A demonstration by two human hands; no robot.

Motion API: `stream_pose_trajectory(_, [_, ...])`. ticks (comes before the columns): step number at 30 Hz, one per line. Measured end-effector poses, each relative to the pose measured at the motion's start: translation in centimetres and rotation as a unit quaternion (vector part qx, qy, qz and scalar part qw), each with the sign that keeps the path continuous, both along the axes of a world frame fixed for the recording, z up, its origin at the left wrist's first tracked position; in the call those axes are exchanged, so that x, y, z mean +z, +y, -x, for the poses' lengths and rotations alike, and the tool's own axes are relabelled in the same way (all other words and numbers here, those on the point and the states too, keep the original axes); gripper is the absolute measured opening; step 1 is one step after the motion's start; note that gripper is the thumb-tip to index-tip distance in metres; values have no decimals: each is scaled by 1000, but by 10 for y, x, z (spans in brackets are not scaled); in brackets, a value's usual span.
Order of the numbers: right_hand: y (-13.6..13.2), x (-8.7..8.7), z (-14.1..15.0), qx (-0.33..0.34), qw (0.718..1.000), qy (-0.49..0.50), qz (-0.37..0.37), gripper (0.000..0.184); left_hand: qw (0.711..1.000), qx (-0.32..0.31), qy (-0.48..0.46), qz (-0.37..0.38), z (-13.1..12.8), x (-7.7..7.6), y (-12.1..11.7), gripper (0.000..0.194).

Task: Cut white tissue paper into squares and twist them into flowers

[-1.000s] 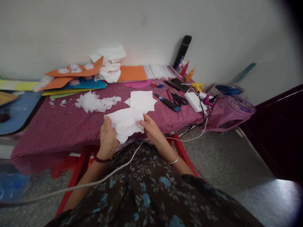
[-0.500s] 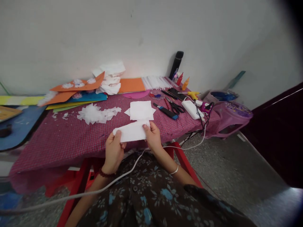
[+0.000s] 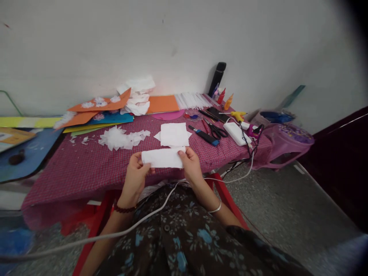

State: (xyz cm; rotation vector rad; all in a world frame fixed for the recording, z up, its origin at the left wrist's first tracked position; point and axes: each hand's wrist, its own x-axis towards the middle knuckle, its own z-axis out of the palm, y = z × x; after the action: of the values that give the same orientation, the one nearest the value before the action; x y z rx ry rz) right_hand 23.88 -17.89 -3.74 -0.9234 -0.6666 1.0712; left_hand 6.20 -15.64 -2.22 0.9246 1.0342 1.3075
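Paper strip [image 3: 162, 158], white and folded flat into a long band, is what you hold in the head view, on the near side of the paper stack [image 3: 173, 134] on the bench [image 3: 86, 165]. Your left hand [image 3: 136, 174] has its grip closed on one end, thumb in front and fingers apparently behind; your right hand [image 3: 191, 165] pinches the other end, thumb on the face. Neither grip gapes, and the strip looks flat and nearly level between them; whether it touches the stack you cannot tell from here. Left of the stack lie ruffled white pieces [image 3: 117, 138]; right of it, the cutter [image 3: 205, 137], then the scissors [image 3: 217, 131], both out of your hands. You seem to be at a folding step, squaring up the band; the next move probably calls for keeping the long edges aligned and pressing the crease without tearing it.
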Motion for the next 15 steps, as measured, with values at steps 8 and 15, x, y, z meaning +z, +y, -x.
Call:
stream_pose_trajectory(8, [2,15,-14,7,998,54,15,38,978,103,107,-148,27,12,-2,28])
stream_pose_trajectory(15, [-7,15,6,117,991,64,30,39,751,-72,465,-464,-8,17,-22,47])
